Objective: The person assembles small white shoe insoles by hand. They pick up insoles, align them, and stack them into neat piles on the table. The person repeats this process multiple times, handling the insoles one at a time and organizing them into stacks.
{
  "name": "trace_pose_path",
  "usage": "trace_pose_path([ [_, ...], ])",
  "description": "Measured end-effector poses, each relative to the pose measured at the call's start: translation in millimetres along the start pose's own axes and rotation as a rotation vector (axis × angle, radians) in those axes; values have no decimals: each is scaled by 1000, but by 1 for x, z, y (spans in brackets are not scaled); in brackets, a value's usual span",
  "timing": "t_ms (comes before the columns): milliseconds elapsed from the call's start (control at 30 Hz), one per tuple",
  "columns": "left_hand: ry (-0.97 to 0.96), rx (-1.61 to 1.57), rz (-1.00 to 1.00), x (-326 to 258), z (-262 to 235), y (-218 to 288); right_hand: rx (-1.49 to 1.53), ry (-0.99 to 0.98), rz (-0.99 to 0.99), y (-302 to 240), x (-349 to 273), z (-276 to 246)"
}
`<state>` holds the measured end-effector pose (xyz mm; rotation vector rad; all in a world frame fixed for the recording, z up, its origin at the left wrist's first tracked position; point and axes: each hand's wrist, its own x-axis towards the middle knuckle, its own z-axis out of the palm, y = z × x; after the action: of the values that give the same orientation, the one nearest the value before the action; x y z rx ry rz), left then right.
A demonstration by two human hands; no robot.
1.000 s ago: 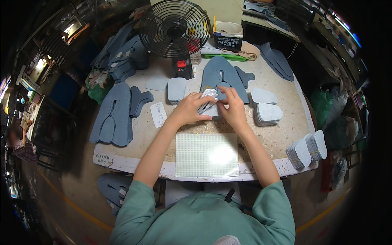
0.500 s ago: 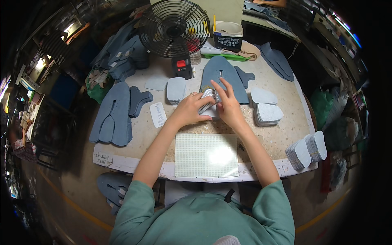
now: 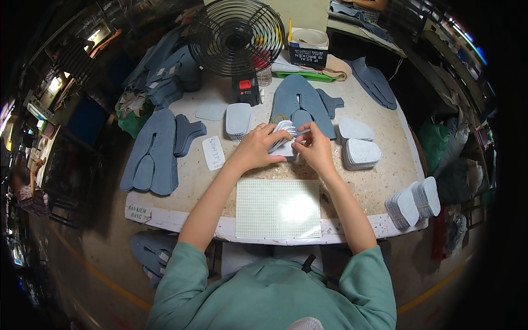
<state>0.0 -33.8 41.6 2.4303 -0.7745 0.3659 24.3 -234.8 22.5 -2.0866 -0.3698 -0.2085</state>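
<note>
My left hand is closed around a small stack of light grey rounded pieces, its fingers over the top and thumb along the near side. The stack's upper edges fan out between my hands. My right hand is at the stack's right side, thumb and forefinger pinched together at its edge; whatever lies between those fingertips is too small to make out. A yellowish rubber band shows just beyond the stack. Behind it lies a pile of blue-grey shoe upper pieces. Nearer me is a sheet of small pale labels.
Stacks of grey rounded pieces stand left and right, with banded bundles at the right edge. More blue-grey uppers lie at left. A black fan and a tub occupy the back.
My right hand has drawn in from raised, spread fingers to a pinch at the stack's right edge. My left hand keeps its hold on the stack.
</note>
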Motion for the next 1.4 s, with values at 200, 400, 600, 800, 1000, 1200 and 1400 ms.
trace_pose_path([
  [200, 10, 1, 8, -1, 1, 0, -8, 15, 40, -7, 0, 7],
  [400, 15, -8, 7, -1, 1, 0, 83, -89, 19, -3, 2, 1],
  [600, 50, -123, -32, 1, 0, -3, 243, -147, 106, -2, 13, -27],
  [800, 35, -23, 25, 1, 0, -3, -54, -146, -162, -7, 6, 0],
  [1000, 50, -45, 15, -1, -1, -3, -42, 73, -139, -3, 7, -12],
  [1200, 80, -172, -23, -1, -5, -11, 645, -132, 231, -6, 4, -7],
  [1400, 141, -213, 75, 2, -10, 1, 728, -221, 331, -5, 3, 5],
])
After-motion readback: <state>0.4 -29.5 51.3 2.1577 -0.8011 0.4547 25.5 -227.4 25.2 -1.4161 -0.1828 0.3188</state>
